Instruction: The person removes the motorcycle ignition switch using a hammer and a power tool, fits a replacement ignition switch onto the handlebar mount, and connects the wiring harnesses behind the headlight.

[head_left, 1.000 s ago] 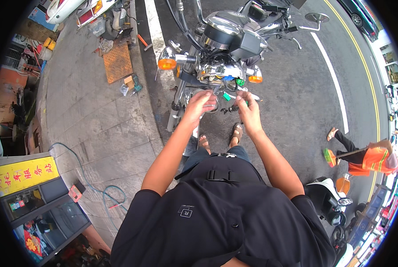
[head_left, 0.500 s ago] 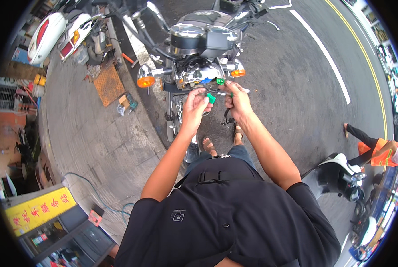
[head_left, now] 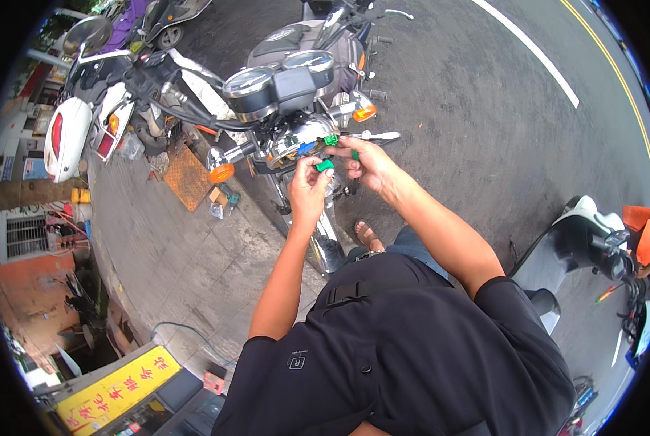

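My left hand point(head_left: 307, 195) pinches a small green plug point(head_left: 326, 166) between thumb and fingers, just below the motorcycle's point(head_left: 294, 136) chrome headlight housing. My right hand point(head_left: 374, 168) is closed around another small green piece point(head_left: 355, 155), partly hidden by its fingers. Its index fingertip reaches to a green wire connector point(head_left: 331, 140) at the lower edge of the housing; whether it presses on it I cannot tell. A blue connector point(head_left: 306, 147) shows inside the housing, left of the green one. The orange turn signals point(head_left: 222, 173) stand out on either side.
A white-tailed scooter point(head_left: 69, 138) stands at the left, near a rusty plate point(head_left: 188, 178) and a teal power tool point(head_left: 230, 194) on the pavement. To the right is a parked black-and-white scooter point(head_left: 586, 236). A yellow sign point(head_left: 118, 389) lies at lower left.
The view has turned, so the motorcycle appears tilted and further left. Both hands stay close to the headlight with the green pieces in them. The person in orange at the right is now mostly hidden.
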A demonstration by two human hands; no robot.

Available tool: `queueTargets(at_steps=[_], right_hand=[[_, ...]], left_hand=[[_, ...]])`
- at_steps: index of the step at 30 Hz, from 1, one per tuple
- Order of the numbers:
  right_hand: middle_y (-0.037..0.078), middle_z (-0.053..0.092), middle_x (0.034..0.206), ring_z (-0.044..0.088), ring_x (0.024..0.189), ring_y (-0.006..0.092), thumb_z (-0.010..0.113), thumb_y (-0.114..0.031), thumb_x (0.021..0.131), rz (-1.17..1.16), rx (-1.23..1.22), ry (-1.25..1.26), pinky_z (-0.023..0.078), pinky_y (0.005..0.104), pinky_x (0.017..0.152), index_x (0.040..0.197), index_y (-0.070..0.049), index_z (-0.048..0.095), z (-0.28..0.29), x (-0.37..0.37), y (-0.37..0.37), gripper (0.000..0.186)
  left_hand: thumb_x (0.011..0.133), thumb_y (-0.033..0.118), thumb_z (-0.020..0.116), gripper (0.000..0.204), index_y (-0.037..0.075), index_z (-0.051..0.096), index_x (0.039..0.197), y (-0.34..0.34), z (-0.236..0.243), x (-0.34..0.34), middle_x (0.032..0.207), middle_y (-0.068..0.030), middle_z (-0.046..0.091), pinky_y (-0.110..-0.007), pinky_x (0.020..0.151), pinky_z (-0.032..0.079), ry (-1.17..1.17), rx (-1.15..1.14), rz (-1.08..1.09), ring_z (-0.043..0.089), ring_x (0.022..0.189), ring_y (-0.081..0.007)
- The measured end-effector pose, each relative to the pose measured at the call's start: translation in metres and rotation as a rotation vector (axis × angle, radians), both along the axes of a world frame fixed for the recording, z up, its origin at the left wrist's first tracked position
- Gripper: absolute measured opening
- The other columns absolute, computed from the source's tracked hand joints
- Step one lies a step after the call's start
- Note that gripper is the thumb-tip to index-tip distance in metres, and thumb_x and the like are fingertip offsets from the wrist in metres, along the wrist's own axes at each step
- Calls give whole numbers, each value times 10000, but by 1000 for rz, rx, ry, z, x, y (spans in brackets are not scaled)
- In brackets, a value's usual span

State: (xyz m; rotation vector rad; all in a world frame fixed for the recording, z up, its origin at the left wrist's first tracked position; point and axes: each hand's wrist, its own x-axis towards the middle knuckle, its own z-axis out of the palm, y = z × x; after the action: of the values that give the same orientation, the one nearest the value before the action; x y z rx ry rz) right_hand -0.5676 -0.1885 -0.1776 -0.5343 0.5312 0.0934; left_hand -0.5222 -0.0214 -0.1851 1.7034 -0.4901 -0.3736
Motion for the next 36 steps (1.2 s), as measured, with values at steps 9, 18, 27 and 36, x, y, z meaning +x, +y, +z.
queueTargets(at_steps=[9,18,27,36], right_hand=[[159,620,1224,332,511,36,567,-233,940,0,237,-146,321,192,463,1116,-49,518,-14,1,1,259],[170,637,1189,355,502,49,572,-178,911,-4,356,-175,352,203,486,1041,-47,539,-12,7,7,188],[33,626,821,396,482,49,595,-226,896,97,82,-158,286,197,414,995,-56,610,-22,10,7,196],[-31,601,794,455,522,85,696,-324,850,88,-29,-174,347,237,445,1081,-164,665,-32,13,16,282]], left_hand=[[964,133,575,253,16,532,1184,1,10,-3,920,-48,623,-256,703,530,186,-115,-85,603,794,-99],[1002,183,492,303,44,496,1270,14,18,-1,1025,-102,642,-321,770,550,475,-149,-51,647,849,-169],[858,7,661,494,48,494,1321,14,36,-8,1191,-121,586,-315,865,518,183,86,-84,626,961,-166],[813,75,687,322,32,641,1129,11,40,4,993,-120,574,-375,776,482,-599,444,-9,589,900,-272]])
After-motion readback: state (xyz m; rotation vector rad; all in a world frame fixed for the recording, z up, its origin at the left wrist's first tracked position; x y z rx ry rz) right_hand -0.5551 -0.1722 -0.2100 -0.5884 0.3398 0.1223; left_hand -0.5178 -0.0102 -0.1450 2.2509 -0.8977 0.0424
